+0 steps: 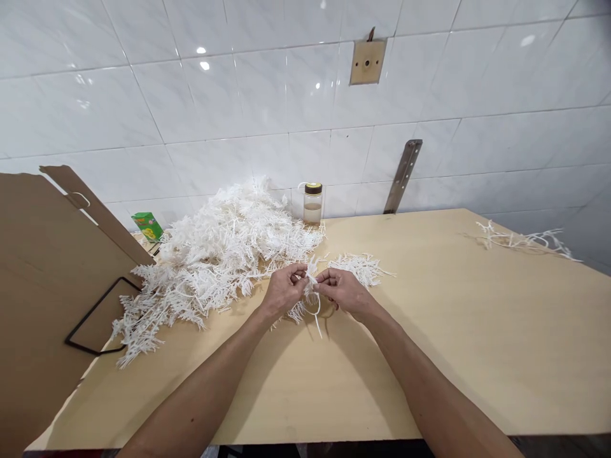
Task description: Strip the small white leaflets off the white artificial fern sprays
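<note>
Between both hands, over the middle of the table, is a white artificial plant sprig (311, 270) with a thin bare stem hanging down in a loop. My left hand (285, 289) pinches it from the left, fingers closed. From the right, my right hand (344, 291) has its thumb and fingertips closed on the same sprig. Behind my right hand lies a small bunch of white sprigs (361, 268). Left of my hands rises a large heap of similar white sprigs (224, 245). More white strands show below my left hand, partly covered by it.
A dark-lidded jar (312, 205) stands against the tiled wall behind the heap. At left are a cardboard box (52, 267), a black wire frame (81, 324) and a green packet (147, 226). Bare white stems (525, 240) lie at far right. A metal bracket (403, 176) is at the back.
</note>
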The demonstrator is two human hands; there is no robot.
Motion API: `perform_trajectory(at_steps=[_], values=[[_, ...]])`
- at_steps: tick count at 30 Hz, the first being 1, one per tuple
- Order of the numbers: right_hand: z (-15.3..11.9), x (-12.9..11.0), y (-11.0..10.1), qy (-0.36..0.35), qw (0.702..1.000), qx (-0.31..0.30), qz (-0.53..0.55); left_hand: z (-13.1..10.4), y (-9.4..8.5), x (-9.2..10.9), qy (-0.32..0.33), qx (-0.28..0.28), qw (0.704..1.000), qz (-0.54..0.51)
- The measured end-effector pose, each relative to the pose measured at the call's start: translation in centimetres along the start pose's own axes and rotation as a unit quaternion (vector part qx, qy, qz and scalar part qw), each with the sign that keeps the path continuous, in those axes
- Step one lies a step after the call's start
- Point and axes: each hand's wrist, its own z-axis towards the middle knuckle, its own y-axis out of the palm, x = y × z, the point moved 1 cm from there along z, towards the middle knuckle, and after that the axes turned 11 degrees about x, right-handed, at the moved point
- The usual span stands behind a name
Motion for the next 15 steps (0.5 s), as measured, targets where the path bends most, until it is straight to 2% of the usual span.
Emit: perform_trajectory(at_steps=[4,10,15], values=[[0.1,0.0,0.0,0.008,0.998,0.027,0.048,0.1,-0.6,0.6,0.025,0.016,0.999,0.023],[-0.6,-0.8,0.3,-0.02,0.998,-0.051,0.003,0.0,-0.7,1.4,0.028,0.013,0.999,-0.021],[-0.6,-1.0,0.3,-0.003,1.0,-0.003,0.022,0.3,-1.0,1.4,-0.018,0.046,0.997,-0.067]])
